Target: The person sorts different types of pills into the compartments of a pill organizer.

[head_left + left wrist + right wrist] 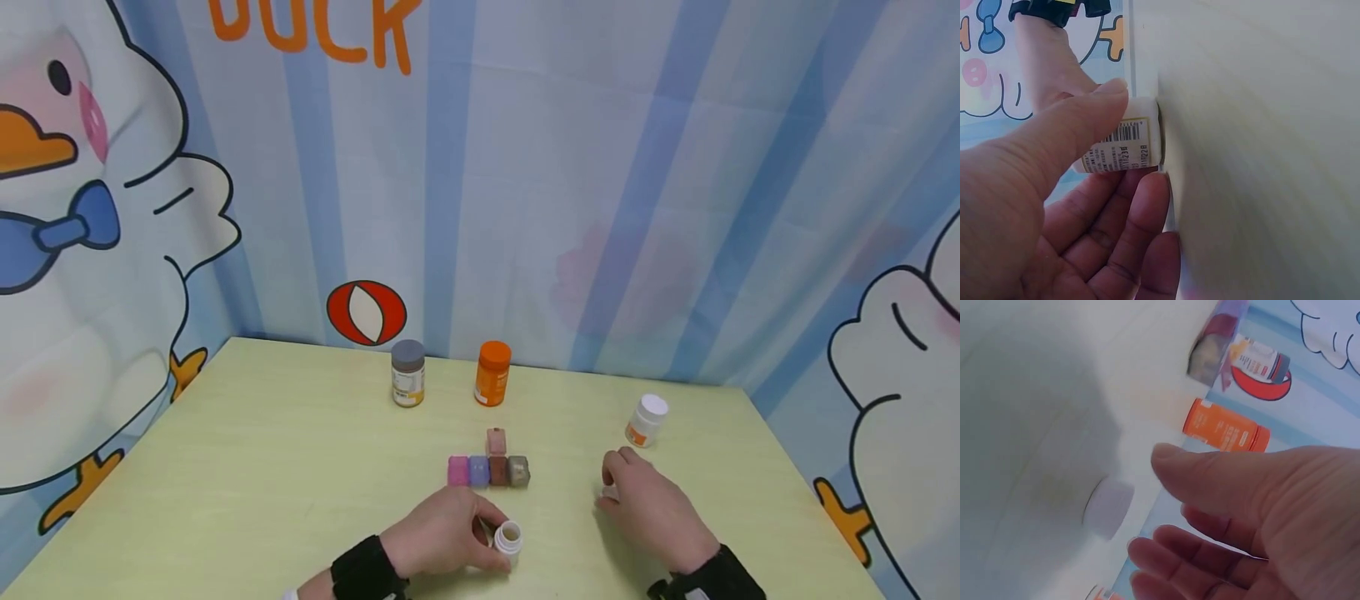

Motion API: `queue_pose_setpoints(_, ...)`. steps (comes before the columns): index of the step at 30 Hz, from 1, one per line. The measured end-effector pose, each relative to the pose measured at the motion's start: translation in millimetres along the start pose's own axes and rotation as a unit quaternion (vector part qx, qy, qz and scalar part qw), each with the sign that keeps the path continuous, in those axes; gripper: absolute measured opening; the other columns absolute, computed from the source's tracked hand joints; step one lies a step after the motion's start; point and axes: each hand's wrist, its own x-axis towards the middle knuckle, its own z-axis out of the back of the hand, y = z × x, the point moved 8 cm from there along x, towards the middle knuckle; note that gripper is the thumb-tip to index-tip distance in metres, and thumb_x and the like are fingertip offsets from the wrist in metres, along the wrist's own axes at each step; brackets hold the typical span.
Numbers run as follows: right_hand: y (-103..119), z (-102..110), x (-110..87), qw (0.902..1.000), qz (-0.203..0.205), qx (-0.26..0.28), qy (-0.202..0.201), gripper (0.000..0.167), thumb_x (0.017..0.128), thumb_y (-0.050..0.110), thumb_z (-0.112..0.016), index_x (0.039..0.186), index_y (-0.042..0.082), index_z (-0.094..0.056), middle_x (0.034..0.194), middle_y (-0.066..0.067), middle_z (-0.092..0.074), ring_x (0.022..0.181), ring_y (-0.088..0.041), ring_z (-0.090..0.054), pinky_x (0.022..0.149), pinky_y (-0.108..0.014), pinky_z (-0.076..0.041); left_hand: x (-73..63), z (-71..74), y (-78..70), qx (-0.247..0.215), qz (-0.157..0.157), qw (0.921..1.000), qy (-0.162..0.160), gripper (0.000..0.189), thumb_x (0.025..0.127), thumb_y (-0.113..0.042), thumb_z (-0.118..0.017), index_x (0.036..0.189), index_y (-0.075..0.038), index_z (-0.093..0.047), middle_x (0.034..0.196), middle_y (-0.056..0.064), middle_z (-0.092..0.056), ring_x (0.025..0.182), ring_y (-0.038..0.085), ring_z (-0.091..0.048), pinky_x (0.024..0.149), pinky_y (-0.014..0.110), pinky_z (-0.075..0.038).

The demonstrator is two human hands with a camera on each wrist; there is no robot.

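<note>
My left hand (442, 533) pinches a small white bottle (507, 546) between thumb and fingers near the table's front. The bottle stands upright and its mouth is uncapped. In the left wrist view a printed label with a barcode (1127, 132) shows on its side, and its base is right at the tabletop. Over to the right, my right hand (660, 512) is low above the table beside a white bottle cap (1109, 507). Its thumb and fingers are spread apart with nothing between them, and the cap lies on the table just past the fingertips.
A white-capped bottle (647, 421) stands just beyond my right hand. Several small coloured blocks (488, 471) sit together mid-table. Behind them stand a grey-capped bottle (408, 375) and an orange bottle (492, 375). A printed curtain (517, 183) hangs along the table's back edge.
</note>
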Motion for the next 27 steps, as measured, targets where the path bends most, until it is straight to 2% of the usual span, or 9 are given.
queue_pose_setpoints(7,22,0,-4.4,0.9990,0.043,0.011,-0.007,0.027,0.080,0.025,-0.078,0.093,0.016,-0.056,0.085,0.005,-0.051,0.067,-0.007,-0.042,0.060,-0.024,-0.039,-1.2,0.7,-0.3,-0.013,-0.001,0.9999,0.001,0.027,0.070,-0.028,-0.086,0.094,-0.025,-0.072,0.074,-0.006,-0.064,0.066,0.009,-0.053,0.058,0.023,-0.040)
queue_pose_setpoints(11,32,-4,-6.1,0.9957,0.090,0.022,-0.003,0.023,0.081,0.026,-0.078,0.091,0.018,-0.058,0.084,0.008,-0.051,0.069,-0.004,-0.044,0.062,-0.023,-0.041,-3.2,3.0,-4.3,-0.026,0.005,0.9995,0.015,0.047,0.069,-0.032,-0.087,0.110,-0.025,-0.068,0.087,-0.011,-0.064,0.067,0.014,-0.055,0.057,0.025,-0.041)
queue_pose_setpoints(13,38,-7,-6.6,0.9925,0.117,0.031,0.011,0.022,0.082,0.026,-0.077,0.093,0.018,-0.059,0.087,0.009,-0.053,0.074,-0.005,-0.047,0.065,-0.024,-0.045,-2.7,10.5,-7.8,-0.025,0.001,0.9996,0.011,0.060,0.068,-0.039,-0.086,0.122,-0.025,-0.063,0.096,-0.013,-0.065,0.068,0.015,-0.056,0.058,0.026,-0.042)
queue_pose_setpoints(15,46,-11,-8.4,0.9876,0.144,0.051,0.036,0.024,0.083,0.027,-0.076,0.099,0.018,-0.060,0.093,0.008,-0.055,0.082,-0.006,-0.052,0.071,-0.026,-0.048,-1.0,23.8,-10.3,-0.014,-0.010,0.9997,-0.017,0.068,0.070,-0.047,-0.083,0.129,-0.025,-0.059,0.102,-0.013,-0.065,0.069,0.016,-0.056,0.057,0.027,-0.043)
queue_pose_setpoints(17,56,-16,-12.1,0.9809,0.170,0.075,0.059,0.029,0.084,0.031,-0.075,0.105,0.019,-0.060,0.100,0.008,-0.058,0.091,-0.008,-0.056,0.078,-0.028,-0.050,1.3,39.9,-9.6,0.020,-0.019,0.9970,-0.072,0.066,0.074,-0.050,-0.078,0.131,-0.023,-0.058,0.104,-0.008,-0.065,0.072,0.015,-0.057,0.060,0.027,-0.045)
queue_pose_setpoints(19,66,-21,-16.8,0.9739,0.187,0.101,0.079,0.036,0.083,0.039,-0.074,0.111,0.021,-0.060,0.107,0.009,-0.059,0.098,-0.009,-0.057,0.084,-0.029,-0.051,2.0,54.1,-6.2,0.077,-0.021,0.9873,-0.137,0.058,0.080,-0.046,-0.075,0.130,-0.020,-0.059,0.108,-0.003,-0.065,0.082,0.015,-0.059,0.069,0.029,-0.050)
queue_pose_setpoints(21,75,-27,-19.9,0.9676,0.195,0.128,0.097,0.043,0.082,0.050,-0.072,0.114,0.025,-0.059,0.109,0.012,-0.059,0.100,-0.007,-0.056,0.087,-0.028,-0.050,2.0,61.7,-0.9,0.133,-0.015,0.9738,-0.184,0.050,0.084,-0.038,-0.074,0.127,-0.017,-0.061,0.112,0.001,-0.064,0.095,0.018,-0.060,0.081,0.035,-0.053)
queue_pose_setpoints(24,85,-34,-22.1,0.9612,0.200,0.157,0.107,0.048,0.079,0.060,-0.070,0.114,0.030,-0.058,0.108,0.017,-0.057,0.100,-0.004,-0.054,0.088,-0.027,-0.049,2.9,62.6,6.1,0.185,-0.010,0.9602,-0.208,0.044,0.085,-0.030,-0.075,0.124,-0.014,-0.065,0.117,0.004,-0.063,0.107,0.022,-0.060,0.094,0.041,-0.050)
queue_pose_setpoints(27,91,-38,-22.2,0.9581,0.202,0.175,0.104,0.039,0.081,0.058,-0.069,0.109,0.034,-0.057,0.103,0.020,-0.056,0.097,-0.003,-0.053,0.087,-0.025,-0.048,4.5,59.0,10.0,0.192,-0.013,0.9607,-0.200,0.037,0.085,-0.026,-0.074,0.119,-0.014,-0.068,0.114,0.002,-0.064,0.105,0.021,-0.061,0.092,0.041,-0.050)
